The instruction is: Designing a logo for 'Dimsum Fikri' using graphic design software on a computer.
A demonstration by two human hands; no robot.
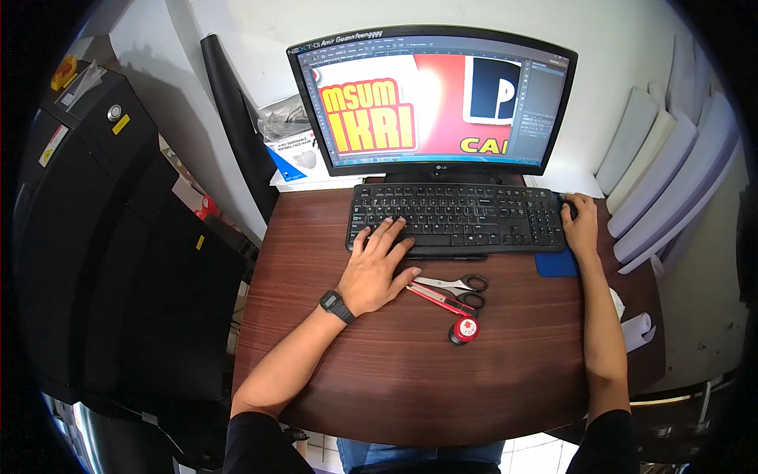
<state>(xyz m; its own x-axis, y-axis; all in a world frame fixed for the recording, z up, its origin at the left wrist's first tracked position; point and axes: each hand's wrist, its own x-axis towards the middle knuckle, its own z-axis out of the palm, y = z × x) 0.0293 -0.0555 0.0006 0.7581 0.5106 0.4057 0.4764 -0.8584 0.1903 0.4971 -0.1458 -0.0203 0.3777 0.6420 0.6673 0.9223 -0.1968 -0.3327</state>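
Dark reddish-brown desk (379, 387) extended beneath both forearms; a large black machine (118, 237) stood well left of the left hand (369, 278). Beyond both hands stood a lit, curved monitor (434, 107). Short of it lay the black keyboard (458, 217), long axis running left to right: its left part was directly under the left fingers, the nearer hand, and its right end stopped just beside the right hand (581, 225).

The left hand was spread, fingers lightly bent on the keys, gripping nothing. The right was loosely curled over a dark mouse (566, 212), largely hidden, by a blue pad (557, 265); firmness of hold could not be told.

Bare surface ran between the forearms to the near edge; the right edge passed close outside the right forearm. Scissors (450, 283), a red cutter (434, 297) and a small round container (466, 329) restricted room right of the left thumb.
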